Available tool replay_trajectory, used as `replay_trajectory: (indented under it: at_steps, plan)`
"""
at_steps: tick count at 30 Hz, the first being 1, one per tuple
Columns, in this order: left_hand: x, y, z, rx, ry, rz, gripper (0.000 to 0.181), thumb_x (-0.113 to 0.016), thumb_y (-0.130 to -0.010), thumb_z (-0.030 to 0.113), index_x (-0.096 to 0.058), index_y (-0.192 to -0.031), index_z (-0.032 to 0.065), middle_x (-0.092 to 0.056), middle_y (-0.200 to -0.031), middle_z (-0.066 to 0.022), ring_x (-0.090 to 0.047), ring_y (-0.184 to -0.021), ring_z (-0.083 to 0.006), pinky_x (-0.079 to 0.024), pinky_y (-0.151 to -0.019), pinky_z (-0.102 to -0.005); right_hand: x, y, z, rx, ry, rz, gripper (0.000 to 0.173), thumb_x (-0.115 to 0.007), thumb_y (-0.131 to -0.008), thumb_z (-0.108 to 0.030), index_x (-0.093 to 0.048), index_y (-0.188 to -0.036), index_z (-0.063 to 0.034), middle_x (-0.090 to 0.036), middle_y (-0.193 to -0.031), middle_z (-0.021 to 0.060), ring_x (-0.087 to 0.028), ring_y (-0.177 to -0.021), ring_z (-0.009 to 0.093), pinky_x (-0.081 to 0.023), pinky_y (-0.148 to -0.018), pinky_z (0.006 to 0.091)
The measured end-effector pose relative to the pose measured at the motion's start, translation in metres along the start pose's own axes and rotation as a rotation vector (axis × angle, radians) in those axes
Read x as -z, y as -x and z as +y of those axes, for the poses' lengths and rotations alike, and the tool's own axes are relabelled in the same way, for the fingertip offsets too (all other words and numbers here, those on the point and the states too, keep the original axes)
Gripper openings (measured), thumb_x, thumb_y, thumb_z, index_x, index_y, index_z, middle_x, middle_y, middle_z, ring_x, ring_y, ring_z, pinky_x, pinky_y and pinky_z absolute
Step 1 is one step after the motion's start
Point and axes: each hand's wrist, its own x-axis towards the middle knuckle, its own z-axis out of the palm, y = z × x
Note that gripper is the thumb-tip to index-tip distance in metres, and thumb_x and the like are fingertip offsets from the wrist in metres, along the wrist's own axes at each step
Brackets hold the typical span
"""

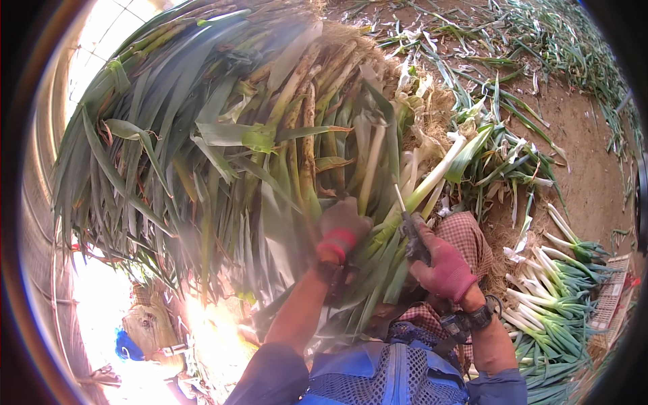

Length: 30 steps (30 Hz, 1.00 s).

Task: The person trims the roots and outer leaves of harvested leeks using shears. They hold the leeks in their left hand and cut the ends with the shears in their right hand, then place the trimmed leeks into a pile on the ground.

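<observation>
My right hand (445, 266), in a reddish knit glove, grips a dark blow gun (416, 243) whose thin metal nozzle points up and away. Just beside it, a long green onion (435, 169) with a white stem lies slanted over my lap, its green leaves (387, 268) running down toward my body. My left hand (347, 220), in a glove with a pink cuff, is curled and blurred at the near edge of a big heap of unpeeled green onions (202, 126). Its fingers are hidden, so what they hold cannot be told.
Peeled green onions (549, 298) lie in a bunch at my right, beside a pale plastic crate (610, 293). Stripped leaves (521, 157) litter the bare soil (582, 126). A wooden block (149, 324) and a blue item (127, 345) are at the lower left.
</observation>
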Motion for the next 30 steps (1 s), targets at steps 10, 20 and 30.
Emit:
replay_trajectory:
  at_steps: [10,20,30]
  plan:
    - [-0.014,0.056,0.029,-0.185,0.078,-0.079,0.04,-0.07,-0.084,0.037,-0.072,-0.111,0.0086,-0.07,-0.109,-0.019,-0.069,-0.098,-0.0387,-0.054,-0.09,-0.047,-0.005,0.003,0.017,0.087,0.005,0.076,0.081,-0.069,-0.085,-0.022,-0.037,-0.158,-0.0034,-0.067,-0.11,0.029,-0.068,-0.102,0.043,-0.053,-0.092,0.045]
    - [0.005,-0.048,0.021,-0.091,-0.218,0.061,0.07,-0.081,-0.079,0.049,-0.057,-0.127,0.003,-0.065,-0.124,-0.0166,-0.069,-0.108,-0.0382,-0.056,-0.09,-0.05,-0.009,0.0,0.012,0.102,-0.048,0.116,0.077,-0.071,-0.087,-0.021,-0.041,-0.155,-0.004,-0.068,-0.108,0.0272,-0.069,-0.1,0.043,-0.054,-0.089,0.0446]
    - [-0.011,-0.07,0.024,0.042,-0.186,-0.251,0.038,-0.067,-0.084,0.027,-0.074,-0.113,0.0031,-0.071,-0.12,-0.0249,-0.068,-0.116,-0.038,-0.054,-0.099,-0.0451,-0.01,-0.006,0.028,0.069,-0.108,0.109,0.078,-0.071,-0.086,-0.019,-0.04,-0.156,-0.0046,-0.068,-0.106,0.0278,-0.069,-0.099,0.043,-0.054,-0.088,0.044]
